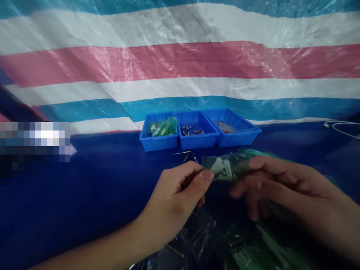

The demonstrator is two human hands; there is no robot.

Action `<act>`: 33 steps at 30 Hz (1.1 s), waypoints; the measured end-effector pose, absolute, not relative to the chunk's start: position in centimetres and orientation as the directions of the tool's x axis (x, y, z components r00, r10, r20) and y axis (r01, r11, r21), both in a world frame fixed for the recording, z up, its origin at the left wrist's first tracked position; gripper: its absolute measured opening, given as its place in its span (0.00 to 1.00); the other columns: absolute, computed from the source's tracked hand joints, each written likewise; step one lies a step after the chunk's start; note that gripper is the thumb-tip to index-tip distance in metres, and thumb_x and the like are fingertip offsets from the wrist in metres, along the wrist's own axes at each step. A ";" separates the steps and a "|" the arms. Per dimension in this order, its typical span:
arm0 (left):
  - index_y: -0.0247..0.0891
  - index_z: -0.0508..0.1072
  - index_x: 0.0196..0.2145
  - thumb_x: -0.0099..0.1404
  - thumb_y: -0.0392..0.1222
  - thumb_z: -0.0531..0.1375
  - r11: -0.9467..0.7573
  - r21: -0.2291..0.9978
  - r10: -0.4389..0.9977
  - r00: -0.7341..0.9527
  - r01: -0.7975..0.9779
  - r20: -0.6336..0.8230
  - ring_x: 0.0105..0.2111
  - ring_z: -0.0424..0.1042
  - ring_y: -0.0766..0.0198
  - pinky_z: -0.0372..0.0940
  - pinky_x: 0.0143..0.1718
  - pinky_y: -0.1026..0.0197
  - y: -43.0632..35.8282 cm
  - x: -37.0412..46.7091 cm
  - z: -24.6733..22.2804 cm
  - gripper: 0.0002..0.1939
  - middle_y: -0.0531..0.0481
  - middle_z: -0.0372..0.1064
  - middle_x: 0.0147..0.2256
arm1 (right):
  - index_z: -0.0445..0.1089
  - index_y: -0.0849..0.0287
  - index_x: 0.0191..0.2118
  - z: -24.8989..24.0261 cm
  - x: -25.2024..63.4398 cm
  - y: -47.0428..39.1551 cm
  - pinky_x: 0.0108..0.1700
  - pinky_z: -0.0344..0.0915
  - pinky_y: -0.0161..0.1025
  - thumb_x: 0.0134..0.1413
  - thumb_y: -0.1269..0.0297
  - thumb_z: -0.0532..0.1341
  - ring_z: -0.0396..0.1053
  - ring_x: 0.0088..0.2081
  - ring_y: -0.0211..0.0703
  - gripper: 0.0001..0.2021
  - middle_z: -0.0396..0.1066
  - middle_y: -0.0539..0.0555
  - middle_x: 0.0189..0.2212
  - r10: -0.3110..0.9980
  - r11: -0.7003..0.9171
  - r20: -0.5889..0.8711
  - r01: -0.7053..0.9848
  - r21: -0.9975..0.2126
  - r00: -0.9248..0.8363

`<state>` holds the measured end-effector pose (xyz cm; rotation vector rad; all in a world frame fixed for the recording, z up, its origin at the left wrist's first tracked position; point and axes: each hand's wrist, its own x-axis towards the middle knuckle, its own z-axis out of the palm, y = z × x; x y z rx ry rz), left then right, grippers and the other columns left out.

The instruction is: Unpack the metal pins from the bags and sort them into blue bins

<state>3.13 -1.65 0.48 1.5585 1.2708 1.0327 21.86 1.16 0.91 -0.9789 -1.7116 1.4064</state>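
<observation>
Between thumb and fingers, my left hand [182, 187] pinches the left end of a small clear, greenish plastic bag [225, 167] with white pieces inside. At the bag's right end is my right hand [275, 183], its index finger against or just behind the plastic. Motion smears its thumb and lower fingers, so I cannot tell whether they grip the bag. Below the hands lie clear plastic bags [199, 232] with thin metal pieces, and green-tinted bags [253, 251] with long pale pieces, partly hidden by my right arm.
Three blue bins stand at the back: the left bin [160, 143] holds green bags, the middle bin [199, 141] loose pop rivets, the right bin [239, 138] clear bags. Several rivets [185, 155] lie before them. A white cable [343, 123] is far right; a striped tarp [180, 60] hangs behind.
</observation>
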 end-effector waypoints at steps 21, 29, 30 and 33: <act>0.42 0.72 0.28 0.58 0.43 0.59 -0.373 0.598 0.687 -0.222 0.709 0.692 0.29 0.68 0.63 0.62 0.33 0.61 4.0 -2.7 3.0 0.04 0.54 0.70 0.28 | 0.68 0.58 0.25 1.5 21.4 1.5 0.17 0.58 0.29 0.55 0.54 0.51 0.60 0.14 0.32 0.17 0.63 0.47 0.13 0.922 0.258 0.165 0.240 -0.936 -0.350; 0.41 0.69 0.27 0.58 0.44 0.56 -0.206 0.479 0.635 -0.256 0.854 0.729 0.37 0.68 0.57 0.63 0.38 0.57 5.2 -5.2 2.1 0.06 0.50 0.69 0.33 | 0.67 0.57 0.25 0.8 21.8 1.0 0.17 0.56 0.29 0.59 0.63 0.47 0.61 0.16 0.33 0.16 0.62 0.47 0.14 0.768 0.604 0.356 0.415 -0.681 -0.533; 0.40 0.69 0.28 0.58 0.44 0.56 -0.193 0.503 0.616 -0.295 0.843 0.731 0.37 0.68 0.58 0.63 0.37 0.58 5.2 -5.2 2.1 0.06 0.50 0.68 0.33 | 0.66 0.57 0.25 0.7 21.9 1.0 0.17 0.56 0.30 0.60 0.63 0.47 0.61 0.16 0.34 0.17 0.63 0.47 0.14 0.759 0.618 0.363 0.421 -0.664 -0.541; 0.41 0.69 0.27 0.56 0.44 0.58 -0.174 0.511 0.652 -0.290 0.842 0.700 0.36 0.68 0.58 0.63 0.38 0.57 5.4 -5.4 1.8 0.05 0.50 0.68 0.33 | 0.64 0.58 0.21 0.5 22.0 0.9 0.18 0.57 0.30 0.60 0.62 0.47 0.61 0.16 0.33 0.19 0.63 0.47 0.15 0.751 0.641 0.376 0.461 -0.614 -0.544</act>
